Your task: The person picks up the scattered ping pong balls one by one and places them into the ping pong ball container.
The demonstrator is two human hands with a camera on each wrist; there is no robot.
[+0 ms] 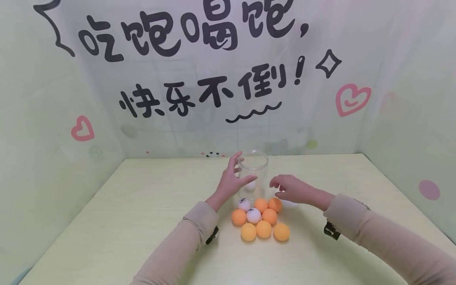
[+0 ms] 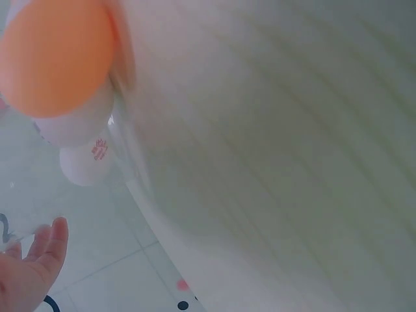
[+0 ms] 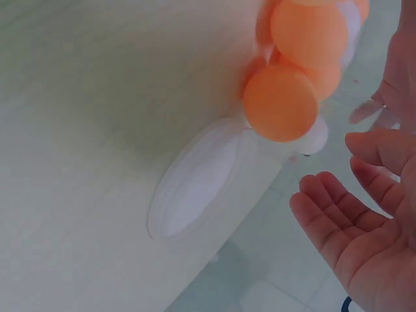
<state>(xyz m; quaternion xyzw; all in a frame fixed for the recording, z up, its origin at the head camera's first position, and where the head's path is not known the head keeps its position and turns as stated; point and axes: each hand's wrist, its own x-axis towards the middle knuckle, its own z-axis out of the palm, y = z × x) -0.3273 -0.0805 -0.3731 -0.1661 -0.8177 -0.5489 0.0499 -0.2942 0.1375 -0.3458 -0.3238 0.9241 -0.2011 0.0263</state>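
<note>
My left hand (image 1: 230,183) holds a clear, open-topped jar (image 1: 263,178) from the left, thumb across its front and fingers round its far side. A white ball (image 1: 251,185) shows through the jar wall. To the jar's right my right hand (image 1: 293,189) hovers with loosely bent fingers and nothing between them. Below it lies a round, clear-rimmed lid (image 3: 201,182) with a whitish middle, partly hidden by that hand in the head view. In front of the jar are several orange balls (image 1: 264,229) and white printed balls (image 1: 253,215).
The balls stand close together on a pale wood-grain table (image 1: 142,221), between my two forearms. Behind the table hangs a printed cloth backdrop (image 1: 199,134), with more cloth along both sides. A dark strap (image 1: 332,230) is at the right cuff.
</note>
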